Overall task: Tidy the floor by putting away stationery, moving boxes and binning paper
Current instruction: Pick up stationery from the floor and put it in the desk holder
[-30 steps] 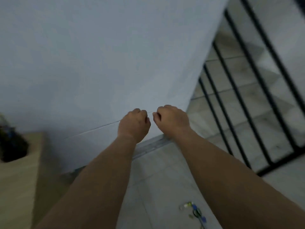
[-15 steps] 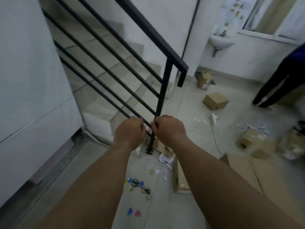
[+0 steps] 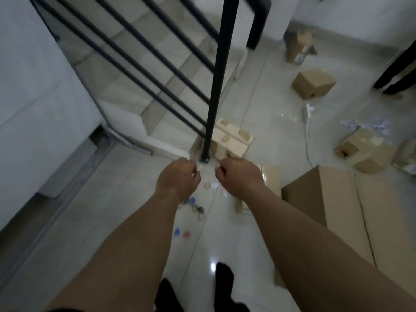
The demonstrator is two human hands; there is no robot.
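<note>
My left hand [image 3: 177, 177] and my right hand [image 3: 239, 176] are stretched out side by side above the floor, fingers curled into fists, with nothing visible in either. Below them small stationery pieces [image 3: 195, 209] lie scattered on the tiles, with a blue piece [image 3: 177, 231] and a pink piece [image 3: 186, 234] nearer me. A small tape roll [image 3: 207, 186] and white paper scraps [image 3: 215, 185] lie between my hands. Cardboard boxes [image 3: 314, 83] [image 3: 362, 152] sit to the right, with torn paper [image 3: 360, 126] between them.
A black railing post [image 3: 216, 86] stands just beyond my hands, with stairs [image 3: 135, 70] behind it. Moulded packaging [image 3: 231, 140] lies at the post's foot. Flattened cardboard [image 3: 337, 203] covers the floor at right. A white power strip [image 3: 306, 113] and another person's legs [image 3: 396, 70] are further right.
My view has swung right from the white wall and tilted down to the floor by the stairs. Both hands have kept the same curled pose in front of me.
</note>
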